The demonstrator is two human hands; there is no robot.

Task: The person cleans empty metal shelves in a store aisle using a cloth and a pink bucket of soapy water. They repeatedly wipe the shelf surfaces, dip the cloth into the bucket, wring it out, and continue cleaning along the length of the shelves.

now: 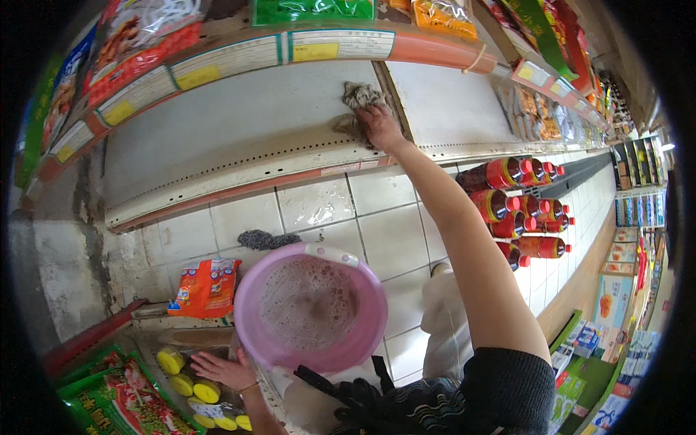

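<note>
My right hand [380,126] presses on a wet grey cloth [363,95] on a white metal shelf board [234,119], beside the dark seam between two boards. Near the lower left, my left hand [224,370] is spread with its fingers apart, next to yellow-lidded containers [206,390] and the rim of a pink plastic basin [380,304]. Sudsy, murky water [310,304] partly fills the basin. On the floor behind it lies a dark grey scourer or rag [266,239]. An orange plastic packet [207,288] is left of the basin.
A shelf edge with price labels [228,60] overhangs the board, with packaged foods above. Several red-capped bottles [492,206] stand on the tiled floor [389,234] at right. Green food packets [119,389] lie at lower left. Stocked shelves [592,353] line the far right.
</note>
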